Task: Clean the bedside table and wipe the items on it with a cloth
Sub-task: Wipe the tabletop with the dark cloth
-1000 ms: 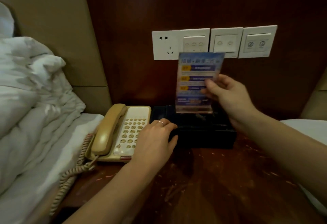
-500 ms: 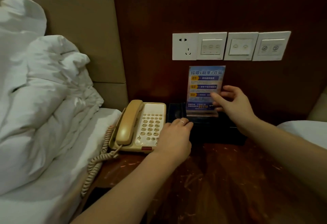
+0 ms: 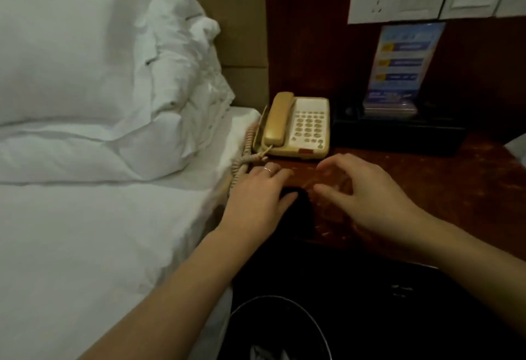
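Both hands over the tabletop (image 3: 427,189) front edge: left hand (image 3: 260,197) flat, fingers straight; right hand (image 3: 367,197) loosely curled, empty, apparently reaching for a dark cloth (image 3: 299,208)

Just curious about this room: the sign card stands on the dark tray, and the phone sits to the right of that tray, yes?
Not quite. In the head view the sign card does stand on the dark tray, but the phone sits to the left of that tray, between it and the bed.
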Demonstrator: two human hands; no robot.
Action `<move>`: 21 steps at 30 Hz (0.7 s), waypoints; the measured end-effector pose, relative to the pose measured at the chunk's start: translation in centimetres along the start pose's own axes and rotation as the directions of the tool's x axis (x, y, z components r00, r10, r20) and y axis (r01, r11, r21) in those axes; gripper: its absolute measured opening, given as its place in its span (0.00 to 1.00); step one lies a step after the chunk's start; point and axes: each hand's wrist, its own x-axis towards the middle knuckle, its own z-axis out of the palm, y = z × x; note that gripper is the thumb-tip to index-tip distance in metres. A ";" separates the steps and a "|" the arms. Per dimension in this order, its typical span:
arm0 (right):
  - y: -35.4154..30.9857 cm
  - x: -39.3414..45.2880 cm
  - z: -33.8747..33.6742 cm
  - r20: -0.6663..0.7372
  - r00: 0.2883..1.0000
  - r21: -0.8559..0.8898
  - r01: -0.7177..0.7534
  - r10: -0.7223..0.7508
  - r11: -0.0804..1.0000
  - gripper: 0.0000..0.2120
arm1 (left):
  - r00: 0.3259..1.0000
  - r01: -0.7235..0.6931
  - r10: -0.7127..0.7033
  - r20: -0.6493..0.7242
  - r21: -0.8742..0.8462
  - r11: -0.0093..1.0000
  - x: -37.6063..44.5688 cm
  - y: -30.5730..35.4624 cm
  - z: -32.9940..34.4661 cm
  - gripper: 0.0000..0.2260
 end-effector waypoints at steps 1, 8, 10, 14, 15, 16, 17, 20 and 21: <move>-0.6 -0.3 0.6 0.021 1.000 -0.018 0.011 -0.011 1.000 0.15 | 1.000 0.010 -0.010 0.001 0.014 1.000 -0.9 -0.3 0.5 0.18; -2.3 -0.8 3.7 0.152 0.988 -0.132 -0.004 0.025 0.991 0.22 | 0.994 0.076 -0.077 0.074 0.009 0.997 -3.2 -2.7 1.1 0.24; -2.3 -0.5 3.9 0.142 0.988 -0.132 -0.047 0.066 0.990 0.25 | 0.992 0.034 -0.035 0.124 0.006 0.999 -2.9 -3.1 0.7 0.25; -2.4 -0.7 4.1 0.141 0.986 -0.127 -0.065 0.083 0.990 0.20 | 0.982 -0.017 0.013 0.188 0.024 1.000 -2.7 -3.6 -0.7 0.24; -2.5 -0.9 4.3 0.133 0.989 -0.137 -0.049 0.068 0.989 0.17 | 0.984 -0.031 0.026 0.175 0.028 0.999 -2.8 -3.4 -1.0 0.21; -2.7 -1.1 4.4 0.125 0.991 -0.156 -0.028 0.048 0.987 0.15 | 0.987 -0.048 0.042 0.155 0.037 0.998 -3.0 -3.1 -1.2 0.18; -2.9 -1.2 4.3 0.120 0.992 -0.180 -0.003 0.025 0.984 0.13 | 0.990 -0.066 0.059 0.130 0.045 0.997 -3.2 -2.8 -1.4 0.15; -3.2 -1.6 3.1 0.080 0.996 -0.180 0.054 -0.040 0.982 0.09 | 0.997 -0.069 0.070 0.038 -0.023 0.997 -3.9 -2.2 -2.0 0.12; -3.2 -1.8 2.4 0.052 0.998 -0.134 0.054 -0.047 0.990 0.07 | 0.999 -0.053 0.053 0.006 -0.076 0.996 -4.1 -2.1 -2.4 0.12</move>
